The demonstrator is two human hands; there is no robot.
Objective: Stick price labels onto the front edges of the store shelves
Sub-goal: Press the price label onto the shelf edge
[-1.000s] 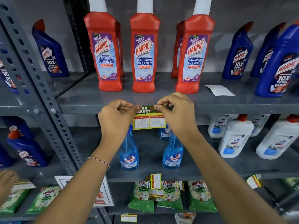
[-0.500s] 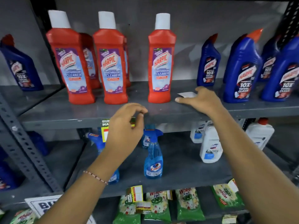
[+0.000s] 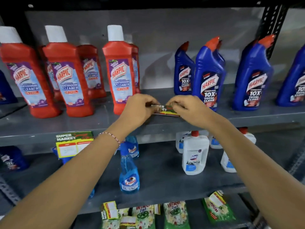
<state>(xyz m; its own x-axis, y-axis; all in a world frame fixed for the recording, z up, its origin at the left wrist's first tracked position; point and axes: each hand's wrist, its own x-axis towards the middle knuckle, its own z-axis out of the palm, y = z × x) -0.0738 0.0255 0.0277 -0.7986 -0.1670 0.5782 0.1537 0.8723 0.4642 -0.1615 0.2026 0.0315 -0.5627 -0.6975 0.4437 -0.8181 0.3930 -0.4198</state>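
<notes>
A green and yellow "SUPER MARKET" price label (image 3: 165, 110) lies nearly flat just above the grey upper shelf (image 3: 247, 116). My left hand (image 3: 138, 108) pinches its left end and my right hand (image 3: 186, 107) pinches its right end, between the red and the blue bottles. A second price label (image 3: 73, 143) of the same kind hangs stuck on that shelf's front edge (image 3: 33, 138), lower left, partly behind my left forearm.
Red Harpic bottles (image 3: 120, 71) stand left of my hands and blue Harpic bottles (image 3: 209, 75) right. The shelf below holds blue Colin spray bottles (image 3: 129, 172) and white bottles (image 3: 194, 154). Green Wheel packs (image 3: 175, 214) with more labels fill the lowest shelf.
My left hand left the stuck label and moved right. My right hand picked a new label up from the shelf top. Both hands now hold it together. The view shifted right.
</notes>
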